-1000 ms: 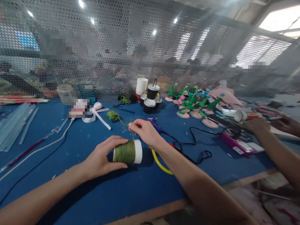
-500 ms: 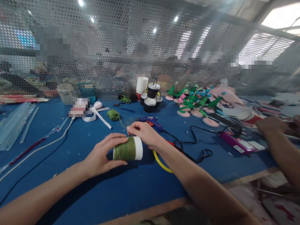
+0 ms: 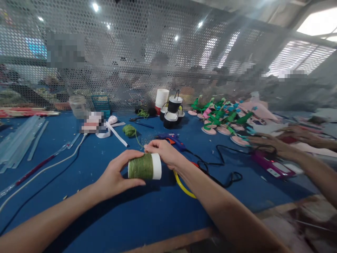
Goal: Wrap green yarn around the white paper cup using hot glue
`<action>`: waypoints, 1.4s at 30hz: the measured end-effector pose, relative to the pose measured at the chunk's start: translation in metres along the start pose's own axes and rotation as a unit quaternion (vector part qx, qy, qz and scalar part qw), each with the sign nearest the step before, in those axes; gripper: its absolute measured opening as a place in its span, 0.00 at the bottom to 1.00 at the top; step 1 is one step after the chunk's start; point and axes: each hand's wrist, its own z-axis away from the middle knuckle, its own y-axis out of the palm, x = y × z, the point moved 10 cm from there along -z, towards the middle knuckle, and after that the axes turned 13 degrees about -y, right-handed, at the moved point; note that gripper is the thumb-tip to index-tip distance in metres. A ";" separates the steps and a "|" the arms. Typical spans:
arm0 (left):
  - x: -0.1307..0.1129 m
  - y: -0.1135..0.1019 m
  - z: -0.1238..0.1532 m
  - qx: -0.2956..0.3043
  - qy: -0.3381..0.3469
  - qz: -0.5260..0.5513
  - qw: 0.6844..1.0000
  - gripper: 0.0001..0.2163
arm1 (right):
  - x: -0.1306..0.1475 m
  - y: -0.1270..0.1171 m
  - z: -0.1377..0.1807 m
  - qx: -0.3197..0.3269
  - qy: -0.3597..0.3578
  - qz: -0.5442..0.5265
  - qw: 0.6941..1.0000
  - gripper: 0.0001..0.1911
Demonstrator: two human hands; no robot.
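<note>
A white paper cup [image 3: 157,166] lies on its side just above the blue table, most of its wall wrapped in green yarn [image 3: 140,167]. My left hand [image 3: 119,172] grips it from the left, thumb below and fingers above. My right hand [image 3: 163,151] is closed at the cup's upper right, its fingertips pinching the yarn strand. That strand runs back to a small green yarn ball [image 3: 129,130] on the table. Behind my right hand lies a blue glue gun [image 3: 173,140] with an orange trigger. Part of a yellow ring [image 3: 184,188] shows under my right forearm.
Black-and-white small buckets [image 3: 171,119] and stacked white cups [image 3: 162,96] stand at the back. Green felt pieces on pink discs [image 3: 209,130] fill the right. A co-worker's hands [image 3: 276,144] reach in beside a purple power strip [image 3: 273,165]. Glue sticks [image 3: 21,140] lie left.
Both my hands keep their hold on the cup and strand, with little movement. The co-worker's arm at the right has reached further onto the table. The view has shifted slightly.
</note>
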 end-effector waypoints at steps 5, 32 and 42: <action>-0.006 0.002 0.003 0.004 0.037 -0.050 0.998 0.23 | 0.005 0.002 0.002 0.009 -0.012 0.019 1.000 0.10; 0.028 -0.011 -0.004 -0.046 -0.102 -0.065 0.992 0.27 | 0.029 0.015 0.022 0.084 -0.057 0.015 0.995 0.13; 0.022 0.004 -0.003 0.019 -0.093 -0.081 0.992 0.23 | 0.038 -0.001 0.016 0.058 -0.144 0.129 0.979 0.16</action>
